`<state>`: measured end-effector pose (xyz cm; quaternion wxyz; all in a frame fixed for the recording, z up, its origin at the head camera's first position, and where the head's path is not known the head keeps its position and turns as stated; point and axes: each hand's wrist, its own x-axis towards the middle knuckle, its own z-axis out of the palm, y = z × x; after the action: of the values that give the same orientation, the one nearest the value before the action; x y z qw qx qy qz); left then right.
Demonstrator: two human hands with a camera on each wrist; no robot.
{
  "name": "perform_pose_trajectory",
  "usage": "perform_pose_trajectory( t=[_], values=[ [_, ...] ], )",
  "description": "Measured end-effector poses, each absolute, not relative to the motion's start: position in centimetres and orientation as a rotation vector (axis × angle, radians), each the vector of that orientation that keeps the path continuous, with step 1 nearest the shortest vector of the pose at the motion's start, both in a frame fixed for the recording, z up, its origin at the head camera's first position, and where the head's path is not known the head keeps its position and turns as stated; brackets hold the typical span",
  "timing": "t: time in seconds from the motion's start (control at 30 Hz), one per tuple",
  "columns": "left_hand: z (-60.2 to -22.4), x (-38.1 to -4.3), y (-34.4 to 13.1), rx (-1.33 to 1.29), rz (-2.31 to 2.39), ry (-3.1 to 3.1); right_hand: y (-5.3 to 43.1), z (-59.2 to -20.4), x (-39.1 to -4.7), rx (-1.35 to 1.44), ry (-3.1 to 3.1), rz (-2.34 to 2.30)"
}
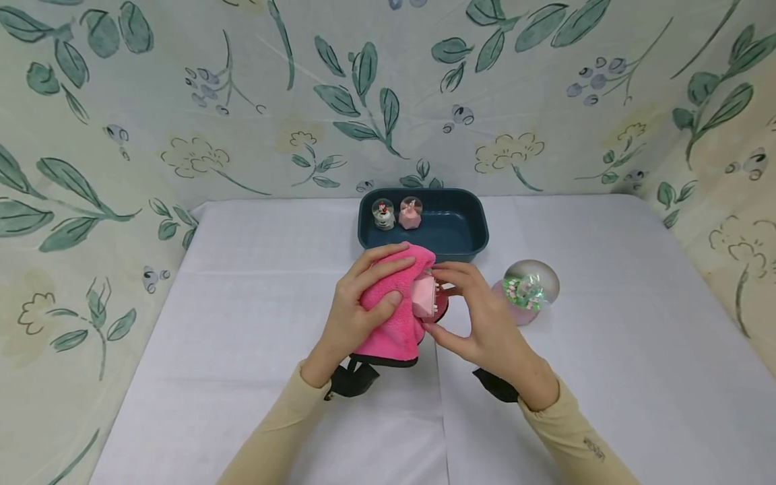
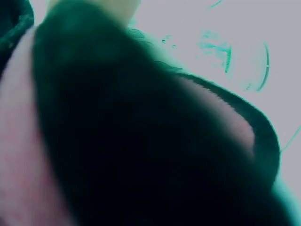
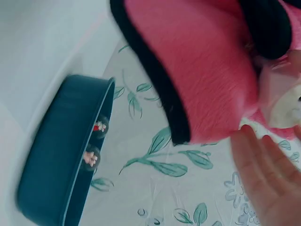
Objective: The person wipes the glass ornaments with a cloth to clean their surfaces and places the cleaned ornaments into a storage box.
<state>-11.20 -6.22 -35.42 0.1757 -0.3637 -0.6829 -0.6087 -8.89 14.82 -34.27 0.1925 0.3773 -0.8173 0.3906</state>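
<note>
Toward our desk (image 1: 242, 283)'s far edge
Our left hand (image 1: 351, 305) clutches pink cloth (image 1: 394, 340); right hand (image 1: 481, 318) pinches a faceted ornament (image 1: 423, 296).

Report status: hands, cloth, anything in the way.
Left hand grips pink cloth. Right hand pinches pink trinket, partly covered by cloth. Nothing visibly blocking; snow globe close beside right hand.

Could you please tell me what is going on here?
A person's left hand holds a pink cloth against a small pink object, which the right hand grips at its other side. Two small snow globes sit in the blue tray farther back, and a larger globe rests on the white table beside the right hand.
</note>
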Motion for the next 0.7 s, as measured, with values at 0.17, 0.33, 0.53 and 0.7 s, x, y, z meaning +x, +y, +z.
perform_pose_trajectory(
  t=[0.17,0.33,0.53,0.7],
  values=[
    [-35.4,-11.1,-6.2,-1.069,-1.731,-1.97,15.1,-34.4,-9.3,1.151,-2.165,1.032],
    [-35.7,-10.9,-5.9,-1.116,-1.645,-1.975,14.9,-34.9,-9.2,1.098,-2.099,1.133],
    [-35.5,-10.8,-5.5,-1.203,-1.531,-1.92,14.4,-35.3,-8.3,0.804,-2.19,1.592],
    [-35.6,-10.8,-5.4,-1.264,-1.46,-1.9,14.2,-35.1,-8.0,0.538,-2.266,2.052]
  ],
)
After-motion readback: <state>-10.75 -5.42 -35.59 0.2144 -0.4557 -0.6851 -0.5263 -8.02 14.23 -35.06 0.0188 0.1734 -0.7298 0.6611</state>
